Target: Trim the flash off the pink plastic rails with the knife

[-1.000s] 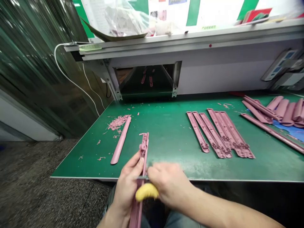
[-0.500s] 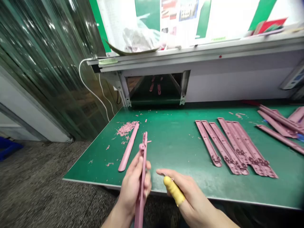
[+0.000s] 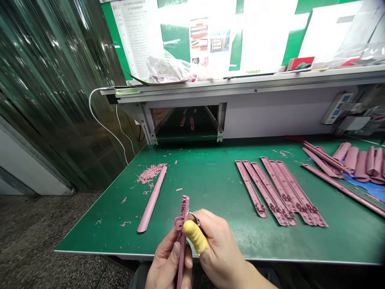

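The bottom edge cuts off our left hand (image 3: 165,261) and the strip (image 3: 182,243); our right hand (image 3: 221,245) hides most of the tool (image 3: 195,218), and we cannot read the papers (image 3: 134,34).

I've one cam, head-worn, looking fwd & down over the green bench (image 3: 207,176) (pic's squeezed in ht by a qtr). L hand (image 3: 167,259) & R hand (image 3: 224,245) sit closest, btm ctr; bench spans mid-frame; shelf (image 3: 240,88) & board (image 3: 176,32) farther off, up top; floor (image 3: 33,233) lower L.
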Demonstrator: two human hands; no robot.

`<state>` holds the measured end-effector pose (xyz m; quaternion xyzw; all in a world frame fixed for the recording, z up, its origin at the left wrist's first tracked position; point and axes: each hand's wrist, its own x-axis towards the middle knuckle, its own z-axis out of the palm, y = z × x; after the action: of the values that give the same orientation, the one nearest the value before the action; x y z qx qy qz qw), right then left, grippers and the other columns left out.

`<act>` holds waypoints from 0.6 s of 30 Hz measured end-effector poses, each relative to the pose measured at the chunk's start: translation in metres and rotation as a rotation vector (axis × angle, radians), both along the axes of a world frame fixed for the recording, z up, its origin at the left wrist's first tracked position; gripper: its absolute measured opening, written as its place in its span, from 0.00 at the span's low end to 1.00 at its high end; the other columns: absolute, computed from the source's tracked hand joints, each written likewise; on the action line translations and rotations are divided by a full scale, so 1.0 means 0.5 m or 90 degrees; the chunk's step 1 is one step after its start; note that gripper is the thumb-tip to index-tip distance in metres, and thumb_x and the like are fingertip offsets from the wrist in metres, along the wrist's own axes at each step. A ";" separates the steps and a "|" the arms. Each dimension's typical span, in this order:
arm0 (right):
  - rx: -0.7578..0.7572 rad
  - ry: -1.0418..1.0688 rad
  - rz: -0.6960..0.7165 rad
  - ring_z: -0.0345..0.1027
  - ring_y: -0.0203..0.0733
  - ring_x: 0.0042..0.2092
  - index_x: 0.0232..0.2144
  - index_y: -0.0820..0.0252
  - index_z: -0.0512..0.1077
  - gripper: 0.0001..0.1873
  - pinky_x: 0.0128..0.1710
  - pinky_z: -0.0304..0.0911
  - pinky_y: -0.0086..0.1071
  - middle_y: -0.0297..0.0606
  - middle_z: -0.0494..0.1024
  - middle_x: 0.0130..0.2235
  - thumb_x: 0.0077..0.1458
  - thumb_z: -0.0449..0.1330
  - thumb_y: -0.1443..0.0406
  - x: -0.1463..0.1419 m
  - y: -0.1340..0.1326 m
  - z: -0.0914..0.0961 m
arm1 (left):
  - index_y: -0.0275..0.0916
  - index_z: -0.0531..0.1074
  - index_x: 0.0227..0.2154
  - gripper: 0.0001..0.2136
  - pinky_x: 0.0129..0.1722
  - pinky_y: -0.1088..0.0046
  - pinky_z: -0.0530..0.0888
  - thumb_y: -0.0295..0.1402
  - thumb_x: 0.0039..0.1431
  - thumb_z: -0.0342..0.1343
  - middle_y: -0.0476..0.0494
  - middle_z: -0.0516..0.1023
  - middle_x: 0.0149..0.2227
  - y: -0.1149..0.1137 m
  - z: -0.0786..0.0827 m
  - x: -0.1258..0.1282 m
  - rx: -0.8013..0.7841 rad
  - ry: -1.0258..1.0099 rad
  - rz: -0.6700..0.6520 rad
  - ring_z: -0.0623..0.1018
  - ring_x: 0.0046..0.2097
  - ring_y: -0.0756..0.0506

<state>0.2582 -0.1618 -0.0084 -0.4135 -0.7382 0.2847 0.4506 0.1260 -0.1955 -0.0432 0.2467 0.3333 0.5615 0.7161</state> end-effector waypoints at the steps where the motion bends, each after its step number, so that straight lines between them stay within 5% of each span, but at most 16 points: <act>1: 0.004 -0.002 0.001 0.59 0.34 0.28 0.25 0.58 0.64 0.24 0.29 0.53 0.27 0.32 0.67 0.26 0.66 0.45 0.50 0.000 -0.001 0.000 | 0.52 0.76 0.43 0.16 0.12 0.87 0.65 0.45 0.50 0.63 0.54 0.74 0.20 -0.001 -0.002 -0.001 0.003 0.001 -0.004 0.69 0.12 0.59; 18: 0.074 -0.188 -0.051 0.60 0.37 0.28 0.29 0.59 0.69 0.28 0.27 0.52 0.29 0.37 0.69 0.26 0.66 0.40 0.49 0.021 -0.002 0.003 | 0.50 0.78 0.42 0.19 0.12 0.85 0.62 0.44 0.45 0.67 0.52 0.73 0.18 -0.012 -0.019 -0.006 -0.059 0.036 0.031 0.66 0.13 0.58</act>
<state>0.2687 -0.1627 -0.0066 -0.4529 -0.7948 0.1592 0.3712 0.1228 -0.2013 -0.0527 0.2213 0.3849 0.5555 0.7031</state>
